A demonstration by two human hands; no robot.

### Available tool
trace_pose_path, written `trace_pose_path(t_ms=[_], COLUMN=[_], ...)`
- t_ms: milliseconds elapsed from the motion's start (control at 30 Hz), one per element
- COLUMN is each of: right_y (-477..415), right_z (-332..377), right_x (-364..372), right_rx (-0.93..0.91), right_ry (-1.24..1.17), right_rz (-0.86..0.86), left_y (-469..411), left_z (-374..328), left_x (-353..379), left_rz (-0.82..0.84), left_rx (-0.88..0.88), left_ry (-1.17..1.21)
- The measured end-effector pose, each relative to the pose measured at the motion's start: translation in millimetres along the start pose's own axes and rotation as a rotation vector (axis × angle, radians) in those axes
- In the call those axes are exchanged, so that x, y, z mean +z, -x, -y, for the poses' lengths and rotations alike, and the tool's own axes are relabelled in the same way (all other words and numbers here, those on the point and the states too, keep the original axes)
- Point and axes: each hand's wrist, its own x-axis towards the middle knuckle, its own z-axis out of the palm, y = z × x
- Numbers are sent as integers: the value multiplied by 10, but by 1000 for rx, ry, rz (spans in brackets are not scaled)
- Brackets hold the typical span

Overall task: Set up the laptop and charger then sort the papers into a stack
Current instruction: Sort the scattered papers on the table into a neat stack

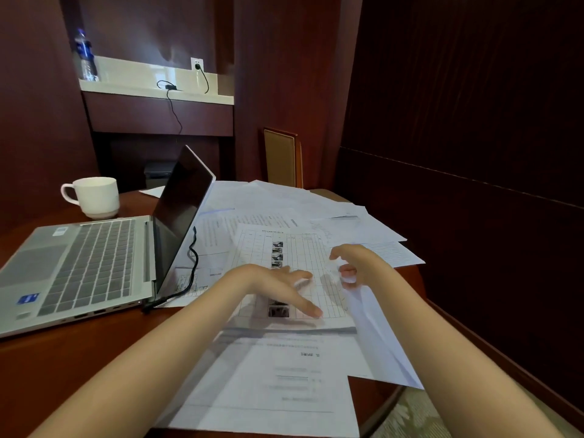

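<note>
1. Brown table (79,358), dark panelled wall (458,90) behind.
2. Centre right, a loose sheet (379,327) is pinched by the right hand (357,267); the gridded page (300,248) is held down by the flat left hand (278,286).
3. Papers (284,200) are scattered mid-frame, and the laptop (88,263) is open at left.
4. Edges should probably be squared before stacking.

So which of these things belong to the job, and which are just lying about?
Part of the job: laptop; charger cable; scattered papers, with the left hand pressing flat on them and the right hand pinching a sheet.
Just lying about: mug; water bottle on the shelf; chair.
</note>
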Motion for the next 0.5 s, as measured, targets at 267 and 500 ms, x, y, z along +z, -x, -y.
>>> trace_pose_path(t_ms=[267, 500], right_y=[22, 69], right_z=[19, 14], right_x=[-81, -91], right_rx=[106, 117], right_ry=[-14, -22], right_rz=[46, 36], left_y=[128, 113], left_z=[40, 64], left_x=[67, 56], left_rz=[-183, -187], left_rx=[85, 177], left_ry=[-259, -181])
